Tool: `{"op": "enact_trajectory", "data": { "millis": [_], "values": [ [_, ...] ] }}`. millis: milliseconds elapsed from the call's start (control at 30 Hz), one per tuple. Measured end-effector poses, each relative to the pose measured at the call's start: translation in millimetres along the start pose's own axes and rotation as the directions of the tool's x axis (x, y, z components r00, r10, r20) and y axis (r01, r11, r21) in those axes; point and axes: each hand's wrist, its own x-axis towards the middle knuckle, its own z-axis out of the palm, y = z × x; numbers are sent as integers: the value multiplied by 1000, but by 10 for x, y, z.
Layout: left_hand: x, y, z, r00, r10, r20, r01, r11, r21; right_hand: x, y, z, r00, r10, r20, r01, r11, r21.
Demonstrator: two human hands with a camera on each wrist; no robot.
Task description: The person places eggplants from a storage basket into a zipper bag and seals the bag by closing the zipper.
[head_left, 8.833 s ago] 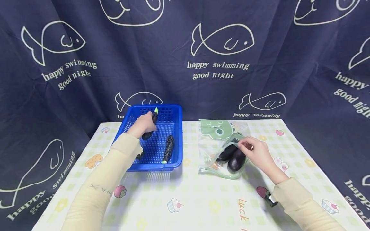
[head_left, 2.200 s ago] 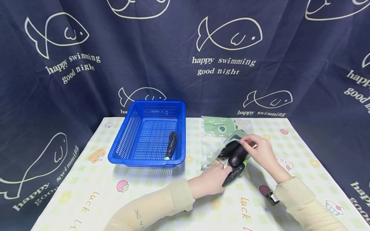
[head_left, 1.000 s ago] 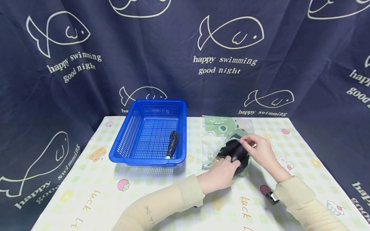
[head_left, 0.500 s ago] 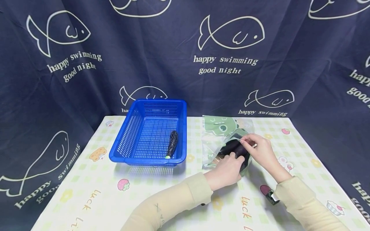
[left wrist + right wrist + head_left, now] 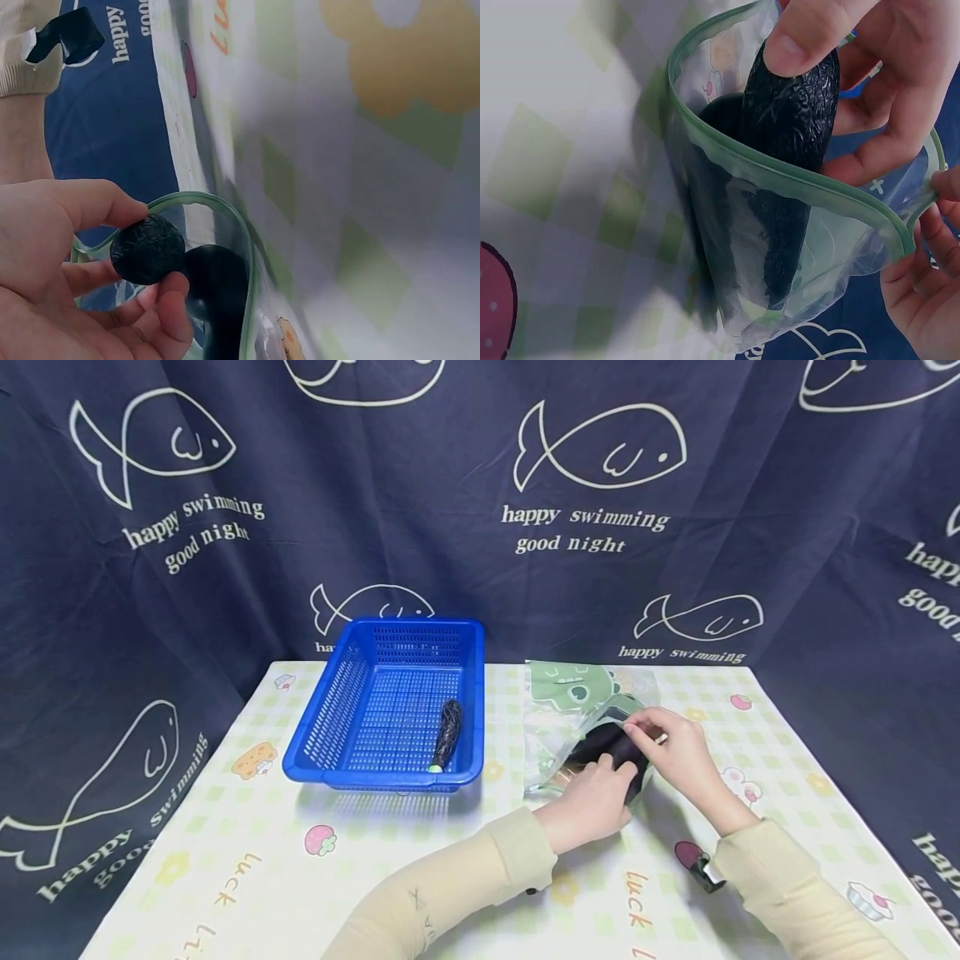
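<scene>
My left hand [image 5: 592, 802] grips a wrinkled, dark eggplant [image 5: 793, 112] near its upper end, thumb along one side. Its lower part, with a light green tip, is inside a clear zip bag [image 5: 551, 752] with a green rim. My right hand [image 5: 675, 756] pinches the bag's edge and keeps the mouth wide. Smooth dark eggplants [image 5: 225, 281] lie in the bag beside the wrinkled one. In the head view, my left hand covers most of the held eggplant. Another wrinkled eggplant [image 5: 447, 735] with a green tip lies in the blue basket [image 5: 382, 779].
The basket, with perforated sides, stands at the back left of the table, which has a checked cloth [image 5: 375, 868]. A dark blue curtain [image 5: 465, 510] with fish drawings hangs behind. A black strap piece [image 5: 708, 872] shows at my right cuff.
My left hand took wrinkled eggplants from the basket, leaving one there. It has pushed the held one forward and right into the bag. My right hand stayed on the bag's edge.
</scene>
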Motion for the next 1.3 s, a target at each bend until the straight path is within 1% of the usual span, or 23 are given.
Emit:
{"op": "enact_trajectory", "data": {
  "millis": [133,233,333,367,467,567,600,633,700,800,900,1033,1133,1200,1300],
  "values": [
    [-31,-25,25,1000,19,-4,-19,1000,-17,3,13,-2,1000,4,-5,-4,1000,3],
    [-66,-40,38,998,53,-19,-53,999,4,4,10,-6,1000,1,-11,-1,1000,10],
    [-109,-35,37,994,95,-52,-91,994,67,2,6,-7,1000,2,-19,-1,1000,19],
    [-124,-28,37,992,110,-67,-103,990,96,-1,25,1,1000,-1,-25,2,999,45],
    [-160,2,32,984,147,-101,-125,971,202,-4,23,1,1000,1,-27,0,999,53],
    [-187,37,38,979,172,-107,-134,946,296,-4,23,-1,1000,0,-21,1,999,48],
    [-194,47,43,979,177,-101,-137,939,317,-3,5,-9,1000,3,-15,-2,1000,21],
    [-201,56,48,979,180,-92,-140,933,331,-2,8,-9,1000,2,-13,-2,1000,16],
    [-214,69,57,981,180,-71,-146,929,339,0,17,-6,1000,2,-11,-2,1000,9],
    [-230,77,68,982,180,-52,-153,932,329,2,31,3,1000,1,-12,-1,1000,2],
    [-239,78,77,980,189,-66,-157,931,330,3,36,6,1000,0,-14,0,1000,-2],
    [-220,71,101,973,200,-116,-148,925,349,-3,31,2,1000,0,-15,0,1000,-5],
    [-189,71,120,970,199,-138,-137,921,364,-5,27,-1,1000,1,-16,-1,1000,-2],
    [-167,78,125,971,195,-139,-134,923,361,-5,23,-1,1000,4,-14,-4,1000,2],
    [-133,93,114,975,183,-123,-131,929,346,-6,17,-3,1000,3,-13,-3,1000,5]
  ]
}}
